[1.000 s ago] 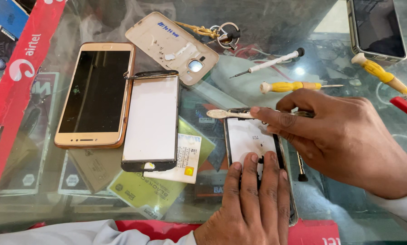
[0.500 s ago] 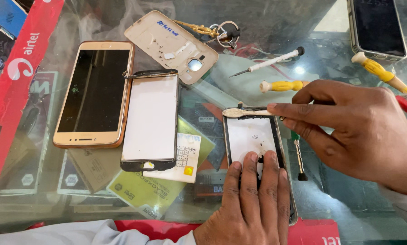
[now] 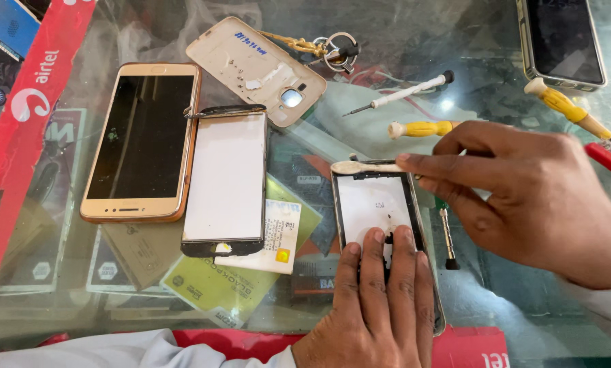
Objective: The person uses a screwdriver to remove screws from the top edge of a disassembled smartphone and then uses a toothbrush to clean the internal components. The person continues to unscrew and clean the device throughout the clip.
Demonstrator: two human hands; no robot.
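White-faced phone panel (black-framed, smudged) lies flat under left hand.

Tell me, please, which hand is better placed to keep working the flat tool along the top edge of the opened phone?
Probably the right hand: it already grips the flat tool, whose tip lies at the top edge of the opened phone. The left hand presses flat on its lower half, holding it down.

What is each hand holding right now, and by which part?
The right hand pinches a flat pale stick by its right end. The left hand grips nothing; its fingers press flat on the opened phone.
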